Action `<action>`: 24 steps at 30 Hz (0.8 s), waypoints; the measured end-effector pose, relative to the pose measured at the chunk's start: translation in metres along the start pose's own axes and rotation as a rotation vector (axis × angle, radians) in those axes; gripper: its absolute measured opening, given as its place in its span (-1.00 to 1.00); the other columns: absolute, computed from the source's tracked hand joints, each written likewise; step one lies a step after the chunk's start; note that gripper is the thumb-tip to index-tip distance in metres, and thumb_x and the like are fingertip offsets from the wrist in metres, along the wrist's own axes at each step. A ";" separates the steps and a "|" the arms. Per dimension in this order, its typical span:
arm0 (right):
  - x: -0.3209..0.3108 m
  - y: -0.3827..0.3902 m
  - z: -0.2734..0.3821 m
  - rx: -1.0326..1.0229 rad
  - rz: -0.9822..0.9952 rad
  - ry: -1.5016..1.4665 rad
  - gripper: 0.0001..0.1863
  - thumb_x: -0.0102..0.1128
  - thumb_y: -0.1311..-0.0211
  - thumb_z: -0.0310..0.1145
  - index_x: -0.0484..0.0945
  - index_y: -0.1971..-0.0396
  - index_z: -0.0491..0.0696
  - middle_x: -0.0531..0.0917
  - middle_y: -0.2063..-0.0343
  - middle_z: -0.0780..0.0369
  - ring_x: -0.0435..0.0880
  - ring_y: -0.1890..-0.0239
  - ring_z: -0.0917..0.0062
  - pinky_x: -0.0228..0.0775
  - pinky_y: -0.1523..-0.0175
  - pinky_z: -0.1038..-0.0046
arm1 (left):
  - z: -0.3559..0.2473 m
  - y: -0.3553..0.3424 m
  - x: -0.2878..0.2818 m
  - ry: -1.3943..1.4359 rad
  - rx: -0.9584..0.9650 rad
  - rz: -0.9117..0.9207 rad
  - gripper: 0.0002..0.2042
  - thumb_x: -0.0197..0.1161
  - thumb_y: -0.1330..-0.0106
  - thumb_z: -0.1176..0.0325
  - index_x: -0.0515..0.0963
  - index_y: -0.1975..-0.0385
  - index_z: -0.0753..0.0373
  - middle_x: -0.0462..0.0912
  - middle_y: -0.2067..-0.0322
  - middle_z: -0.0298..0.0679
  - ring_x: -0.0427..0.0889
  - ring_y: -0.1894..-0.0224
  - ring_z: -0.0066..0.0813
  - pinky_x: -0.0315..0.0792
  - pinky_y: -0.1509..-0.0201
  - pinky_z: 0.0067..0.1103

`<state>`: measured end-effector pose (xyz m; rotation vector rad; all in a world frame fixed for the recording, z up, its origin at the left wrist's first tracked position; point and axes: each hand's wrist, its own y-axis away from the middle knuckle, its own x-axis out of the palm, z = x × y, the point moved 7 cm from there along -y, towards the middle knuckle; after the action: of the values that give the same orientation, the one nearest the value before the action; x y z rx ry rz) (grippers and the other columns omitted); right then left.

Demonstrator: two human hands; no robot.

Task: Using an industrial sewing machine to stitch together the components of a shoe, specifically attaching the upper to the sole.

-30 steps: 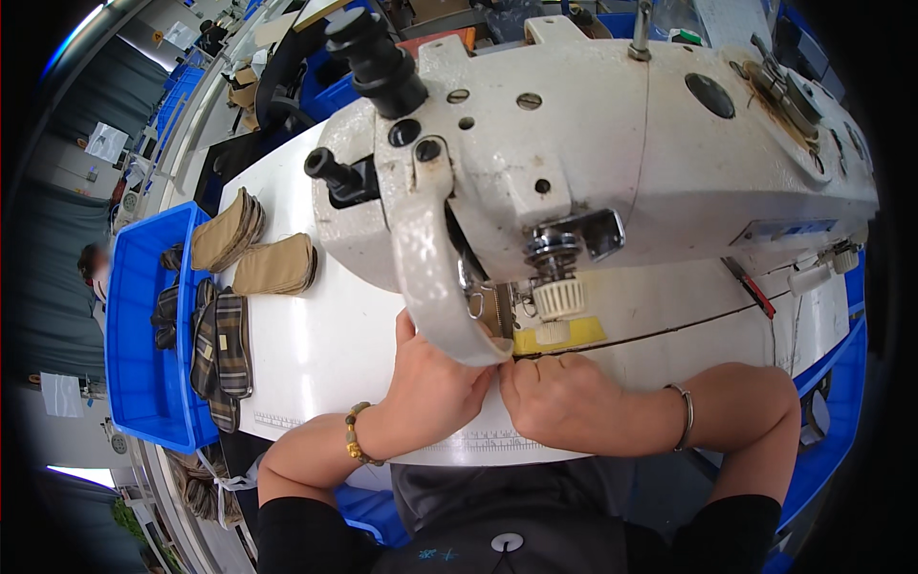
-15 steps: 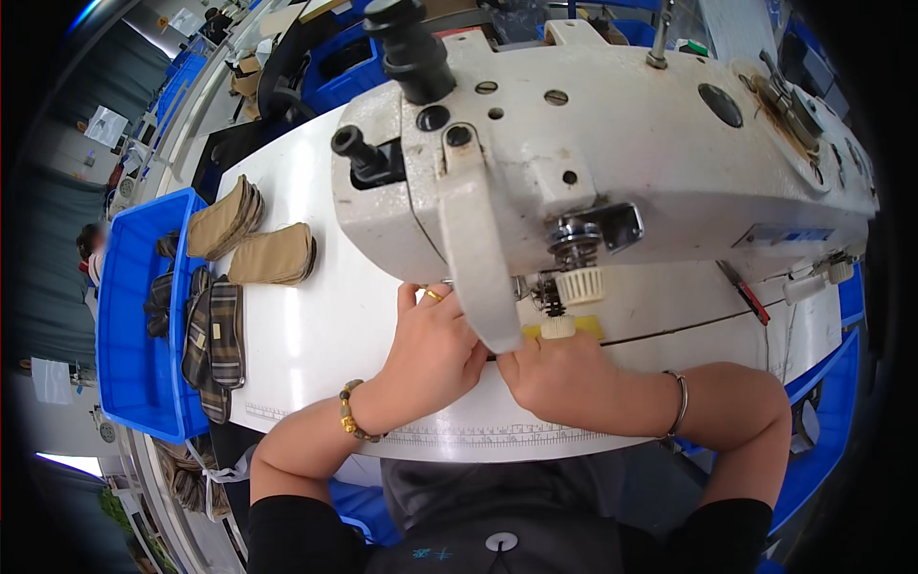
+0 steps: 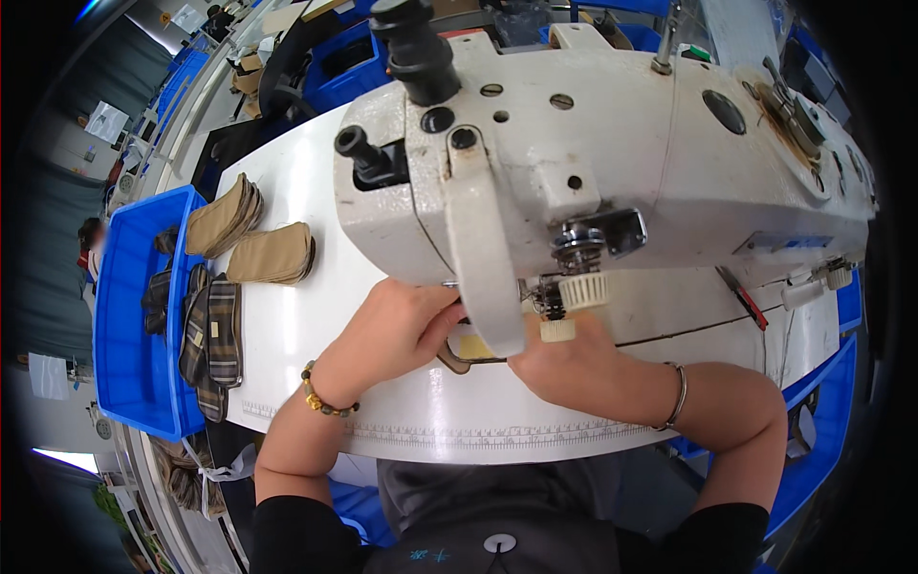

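Observation:
Beneath the head of a white sewing machine, a small fabric piece with a tan edge lies between my hands, mostly hidden. A yellow patch shows on it. My left hand is closed, its thumb and forefinger pinched at the piece's left end beside the needle area. My right hand rests on the table at the piece's right end. Its fingers go behind the machine's cream knobs and are hidden. The needle is also out of sight behind the white lever arm.
Stacked tan fabric pieces and plaid pieces lie at the table's left. Beside them stands a blue bin. Red-handled snips lie at the right under the machine arm. A ruler strip runs along the front edge.
My left hand has shifted left and turned, opening a gap between the hands where the fabric piece now shows. My right hand has moved slightly, its fingers farther behind the knobs.

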<state>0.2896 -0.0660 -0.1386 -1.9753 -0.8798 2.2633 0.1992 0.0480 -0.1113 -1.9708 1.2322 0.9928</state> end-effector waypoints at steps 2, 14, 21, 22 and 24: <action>0.002 -0.001 0.000 0.002 0.017 -0.058 -0.47 0.22 0.17 -0.39 0.63 0.08 -0.28 0.58 0.72 0.19 0.63 0.64 0.42 0.44 0.58 0.40 | 0.000 -0.001 0.001 -0.008 0.030 0.004 -0.87 0.34 -0.20 0.50 0.61 0.28 0.33 0.65 0.42 -0.14 0.67 0.38 -0.21 0.54 0.31 -0.44; 0.004 0.001 0.000 -0.004 -0.034 -0.050 -0.49 0.21 0.16 -0.41 0.61 0.11 -0.35 0.53 0.76 0.27 0.58 0.69 0.49 0.38 0.62 0.42 | -0.016 0.000 0.016 -0.309 0.115 0.046 -0.63 0.39 0.15 0.49 0.69 0.22 0.17 0.56 0.57 -0.17 0.60 0.49 -0.18 0.50 0.38 -0.38; 0.001 -0.001 -0.001 -0.008 -0.030 -0.088 -0.52 0.21 0.14 -0.42 0.62 0.13 -0.33 0.53 0.75 0.27 0.58 0.70 0.50 0.38 0.63 0.42 | -0.029 -0.001 0.012 -0.360 0.191 -0.002 -0.72 0.27 0.03 0.56 0.61 0.25 0.22 0.62 0.42 -0.18 0.67 0.37 -0.19 0.55 0.37 -0.38; -0.002 -0.002 0.000 -0.016 -0.048 -0.056 -0.52 0.20 0.14 -0.42 0.62 0.13 -0.32 0.53 0.75 0.27 0.58 0.70 0.50 0.38 0.63 0.43 | -0.030 -0.001 0.011 -0.359 0.190 -0.004 -0.72 0.27 0.03 0.56 0.61 0.25 0.22 0.62 0.42 -0.18 0.67 0.37 -0.19 0.55 0.37 -0.38; -0.005 -0.001 0.001 -0.024 -0.061 -0.022 -0.53 0.20 0.14 -0.42 0.62 0.13 -0.31 0.53 0.75 0.27 0.58 0.70 0.50 0.38 0.63 0.43 | -0.028 0.000 0.012 -0.363 0.148 0.000 -0.73 0.28 0.05 0.56 0.62 0.29 0.21 0.61 0.43 -0.19 0.66 0.39 -0.19 0.55 0.37 -0.38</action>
<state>0.2887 -0.0672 -0.1336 -1.9095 -0.9602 2.2561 0.2101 0.0198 -0.1059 -1.5922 1.0673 1.1628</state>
